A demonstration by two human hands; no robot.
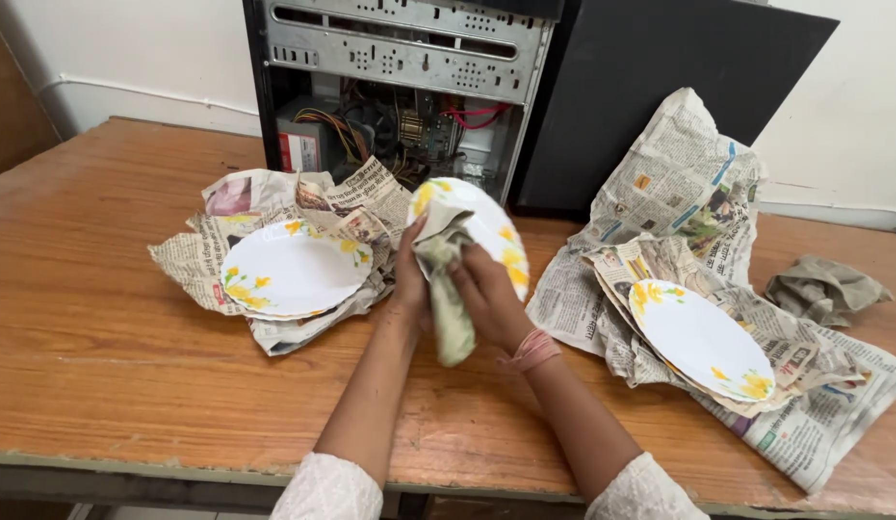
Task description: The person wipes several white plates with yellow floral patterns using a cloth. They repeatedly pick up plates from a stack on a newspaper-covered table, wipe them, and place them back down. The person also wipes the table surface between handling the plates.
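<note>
My left hand (409,279) holds a white plate with yellow flowers (491,226) up on edge above the wooden table (101,356). Against that plate's face my right hand (486,299) presses a pale green cloth (446,289), whose end hangs down between my wrists. A pink band sits on my right wrist. To the left, another flowered plate (292,270) lies flat on crumpled newspaper (193,255). On the right, a third flowered plate (700,339) leans on a larger pile of newspaper (679,183).
An open computer case (400,87) with exposed wires stands at the back of the table, its black side panel (650,87) leaning beside it. A crumpled grey cloth (825,287) lies at the far right. The table's front edge runs below my forearms.
</note>
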